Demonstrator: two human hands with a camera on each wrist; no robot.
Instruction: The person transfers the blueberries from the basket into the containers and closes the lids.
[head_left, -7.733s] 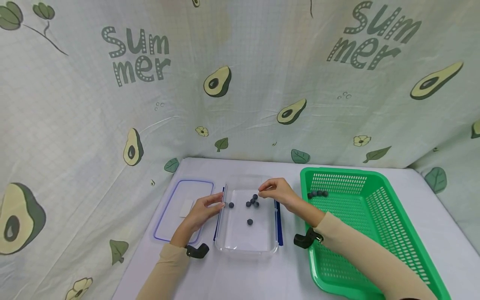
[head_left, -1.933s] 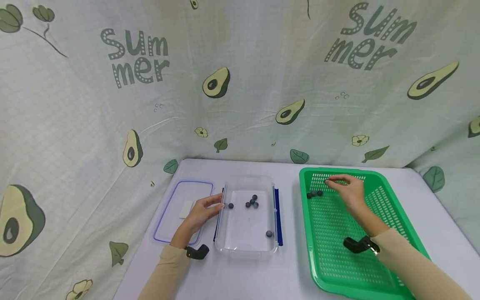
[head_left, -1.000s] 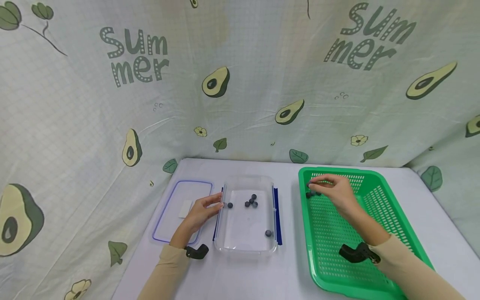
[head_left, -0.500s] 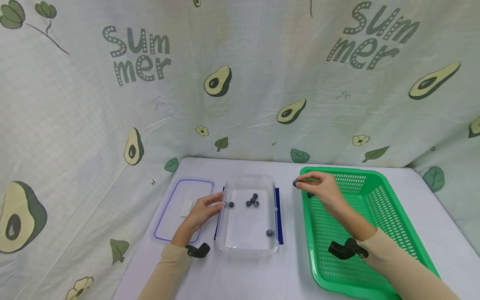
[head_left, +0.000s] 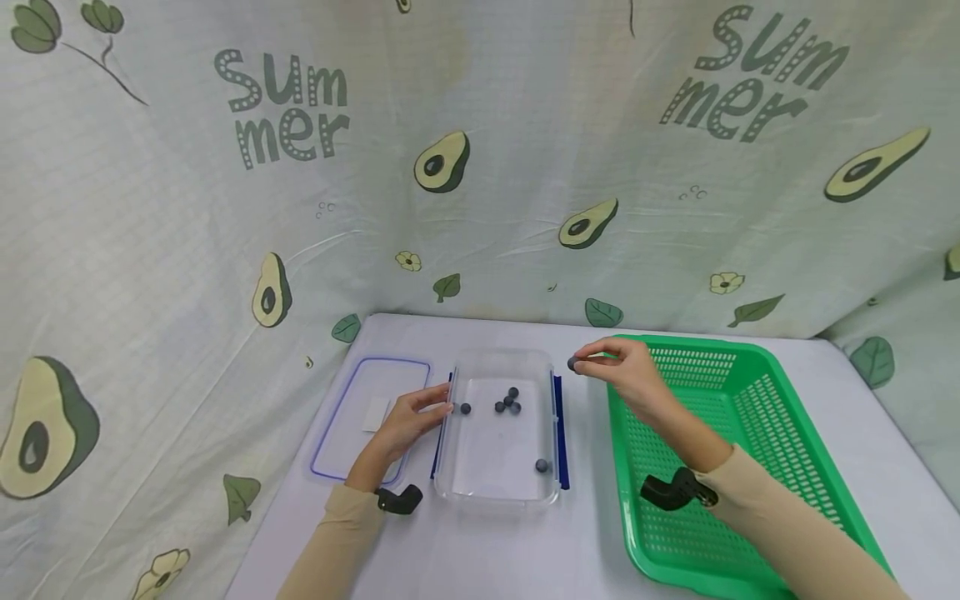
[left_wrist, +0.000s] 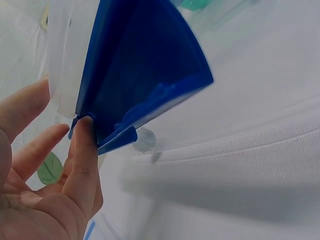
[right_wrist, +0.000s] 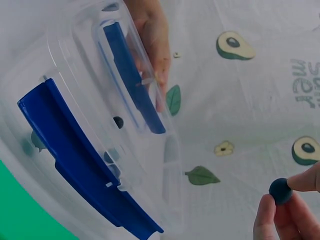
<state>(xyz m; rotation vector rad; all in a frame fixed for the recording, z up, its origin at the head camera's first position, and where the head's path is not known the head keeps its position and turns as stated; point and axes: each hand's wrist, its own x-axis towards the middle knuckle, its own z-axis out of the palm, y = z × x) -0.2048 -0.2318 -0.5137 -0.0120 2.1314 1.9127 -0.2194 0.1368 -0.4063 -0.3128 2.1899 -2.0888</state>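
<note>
From where I stand, the person's right hand point(head_left: 618, 371) is holding a small dark ball point(head_left: 573, 364), pinched between thumb and fingertips, up in the air between the clear container point(head_left: 487, 462) and the green basket point(head_left: 633, 533). Seen from above, the ball sits just beside the container's far right corner and touches nothing but the fingers. The left hand point(head_left: 408, 419) is over at the container's left side, its fingers apart and only slightly bent, the tips touching that wall and the blue left latch point(left_wrist: 150, 65). On the opposite side the right latch point(head_left: 562, 433) stands out from the wall. Six loose balls point(head_left: 508, 401) lie in the container: four in a cluster toward the far end, one near the left wall and one near the right wall, closer to the person. A clear lid point(head_left: 348, 433) with a purple-blue edge lies flat on the white surface point(head_left: 465, 554), to the left of the container, with a white rectangle point(head_left: 375, 414) showing on it or through it. Each wrist carries a black device point(head_left: 675, 489) by a beige sleeve point(head_left: 795, 517). Behind it all hangs a pale cloth point(head_left: 517, 92) printed with avocados, leaves and the word "summer".
</note>
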